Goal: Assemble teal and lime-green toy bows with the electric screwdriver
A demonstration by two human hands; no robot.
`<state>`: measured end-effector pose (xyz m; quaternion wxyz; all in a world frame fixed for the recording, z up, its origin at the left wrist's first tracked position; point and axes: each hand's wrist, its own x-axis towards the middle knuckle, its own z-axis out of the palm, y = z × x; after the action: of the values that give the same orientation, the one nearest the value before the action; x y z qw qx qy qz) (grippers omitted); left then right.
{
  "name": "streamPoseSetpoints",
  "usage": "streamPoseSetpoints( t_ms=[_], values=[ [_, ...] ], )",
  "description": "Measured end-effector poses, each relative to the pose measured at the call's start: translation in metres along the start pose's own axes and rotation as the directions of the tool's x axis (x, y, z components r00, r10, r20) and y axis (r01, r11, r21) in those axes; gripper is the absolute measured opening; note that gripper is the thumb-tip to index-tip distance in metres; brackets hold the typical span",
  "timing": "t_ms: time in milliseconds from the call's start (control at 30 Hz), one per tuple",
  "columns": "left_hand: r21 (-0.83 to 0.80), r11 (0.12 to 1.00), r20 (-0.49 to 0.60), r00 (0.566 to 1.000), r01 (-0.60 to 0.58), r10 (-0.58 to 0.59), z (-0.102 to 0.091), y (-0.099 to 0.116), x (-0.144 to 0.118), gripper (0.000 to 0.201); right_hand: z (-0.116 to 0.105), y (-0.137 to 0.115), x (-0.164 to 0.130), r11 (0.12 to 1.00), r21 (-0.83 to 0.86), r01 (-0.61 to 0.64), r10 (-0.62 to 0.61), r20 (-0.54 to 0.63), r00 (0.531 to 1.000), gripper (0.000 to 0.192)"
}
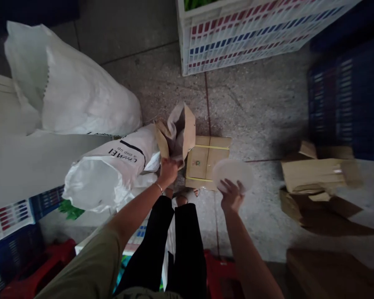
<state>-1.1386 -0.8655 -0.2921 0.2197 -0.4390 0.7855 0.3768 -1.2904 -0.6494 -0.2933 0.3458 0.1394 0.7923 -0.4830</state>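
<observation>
Left hand (168, 169) pinches the brown paper bag (180, 132) at centre frame, mouth held open, while right hand (232, 196) grips a pale round lid (233, 173) just beside the strapped carton (207, 162).

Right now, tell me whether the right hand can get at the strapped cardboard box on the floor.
Probably yes. The right hand hovers just beside the strapped cardboard box with nothing between them, but it already holds a white round lid, so gripping the box looks awkward.

Olive-green short sleeve (90, 265) on the left arm, thin silver bracelet (159, 187) at that wrist, right arm bare, black trousers (174, 245), open sandals (187, 195) below.
</observation>
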Motion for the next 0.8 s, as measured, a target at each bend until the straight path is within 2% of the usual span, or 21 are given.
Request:
streamPoseSetpoints(
  t_ms=[100,133,167,200,233,267,300,333,400,467,500,533,600,700,733,800],
  values=[
    [-0.036,0.998,0.065,0.996,-0.056,0.058,0.01,-0.007,-0.051,0.03,0.05,-0.041,-0.004,0.982,0.011,0.188,-0.188,0.127,0.974,0.069],
    [-0.052,0.997,0.082,0.995,-0.061,0.065,0.013,-0.009,-0.065,0.03,0.067,-0.052,-0.008,0.961,-0.004,0.277,-0.271,0.203,0.941,0.069],
    [-0.069,0.996,0.097,0.993,-0.06,0.067,0.017,-0.011,-0.08,0.029,0.084,-0.06,-0.015,0.893,-0.089,0.441,-0.392,0.327,0.86,0.068],
    [-0.087,0.995,0.109,0.992,-0.054,0.063,0.021,-0.011,-0.095,0.028,0.099,-0.065,-0.022,0.771,-0.204,0.604,-0.458,0.482,0.747,0.064],
    [-0.106,0.993,0.12,0.991,-0.043,0.056,0.027,-0.011,-0.11,0.027,0.114,-0.067,-0.03,0.605,-0.31,0.734,-0.449,0.628,0.635,0.06],
    [-0.126,0.992,0.132,0.99,-0.029,0.046,0.032,-0.011,-0.126,0.027,0.125,-0.065,-0.039,0.435,-0.388,0.813,-0.387,0.734,0.558,0.056],
    [-0.149,0.989,0.141,0.989,-0.018,0.04,0.037,-0.011,-0.141,0.029,0.133,-0.059,-0.048,0.298,-0.451,0.841,-0.302,0.791,0.531,0.051],
    [-0.172,0.985,0.148,0.988,-0.011,0.037,0.041,-0.011,-0.154,0.03,0.138,-0.052,-0.056,0.206,-0.508,0.836,-0.227,0.807,0.546,0.047],
    [-0.232,0.972,0.157,0.986,-0.027,0.065,0.042,-0.013,-0.172,0.027,0.137,-0.033,-0.067,0.122,-0.613,0.781,-0.132,0.769,0.625,0.04],
    [-0.306,0.949,0.135,0.983,-0.082,0.129,0.035,-0.016,-0.171,0.024,0.127,-0.016,-0.069,0.044,-0.695,0.718,-0.076,0.714,0.696,0.037],
    [-0.338,0.935,0.097,0.984,-0.111,0.152,0.028,-0.018,-0.162,0.025,0.121,-0.01,-0.066,0.013,-0.724,0.69,-0.062,0.688,0.723,0.037],
    [-0.359,0.924,0.054,0.985,-0.132,0.162,0.019,-0.019,-0.147,0.032,0.117,-0.006,-0.061,-0.015,-0.746,0.666,-0.053,0.666,0.744,0.037],
    [-0.347,0.932,-0.116,0.991,-0.101,0.065,0.001,-0.019,-0.102,0.053,0.116,-0.001,-0.047,-0.054,-0.767,0.639,-0.043,0.641,0.766,0.038],
    [-0.339,0.94,-0.265,0.961,-0.022,-0.073,-0.022,-0.023,-0.021,0.089,0.135,0.004,-0.024,-0.063,-0.751,0.657,-0.038,0.66,0.751,0.034],
    [-0.393,0.918,-0.295,0.939,0.049,-0.177,-0.027,-0.026,0.003,0.092,0.145,0.007,-0.017,-0.054,-0.739,0.671,-0.041,0.674,0.738,0.031],
    [-0.607,0.766,-0.187,0.899,0.21,-0.395,-0.033,-0.035,0.039,0.076,0.163,0.014,-0.005,-0.02,-0.71,0.704,-0.063,0.704,0.708,0.028]
  ],
)
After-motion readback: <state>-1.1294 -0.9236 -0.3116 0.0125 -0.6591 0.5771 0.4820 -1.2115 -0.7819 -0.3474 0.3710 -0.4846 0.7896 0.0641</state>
